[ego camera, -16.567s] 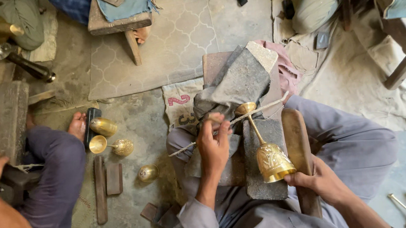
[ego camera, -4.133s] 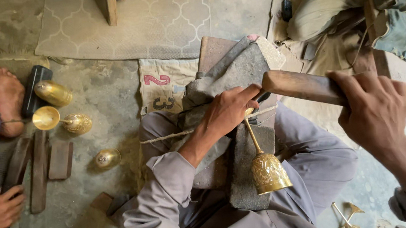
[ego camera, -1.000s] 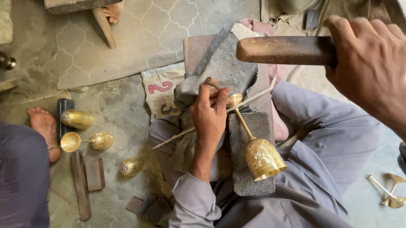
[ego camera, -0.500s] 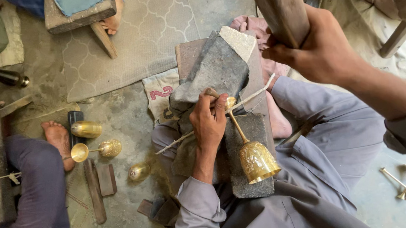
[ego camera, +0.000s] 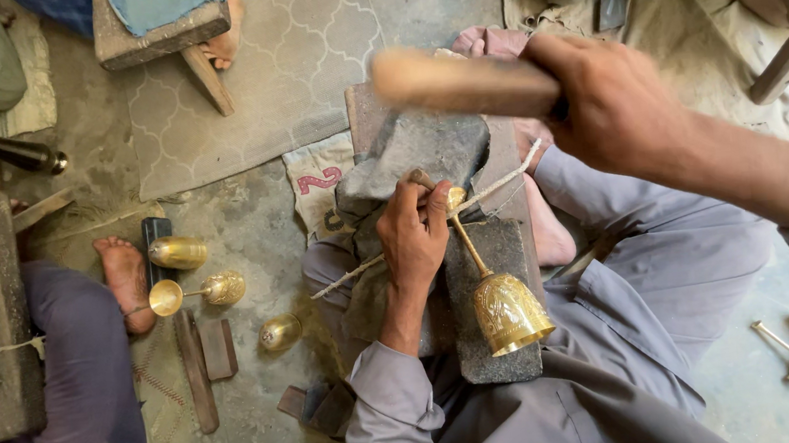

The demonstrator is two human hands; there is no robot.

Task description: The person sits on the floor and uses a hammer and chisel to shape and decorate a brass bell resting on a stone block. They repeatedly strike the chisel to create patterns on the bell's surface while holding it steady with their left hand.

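Head view: my right hand (ego camera: pixel 621 100), clamped on the wooden mallet (ego camera: pixel 463 82), has swung down from half a second ago. Left hand (ego camera: pixel 415 234) pinches the brass goblet (ego camera: pixel 495 299) stem on the stone block's (ego camera: pixel 497 357) top edge — strike imminent.

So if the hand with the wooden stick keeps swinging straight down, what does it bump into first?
Probably the stick in the right hand would land where the left hand pins the brass goblet on the dark block. Height is hard to judge from above.
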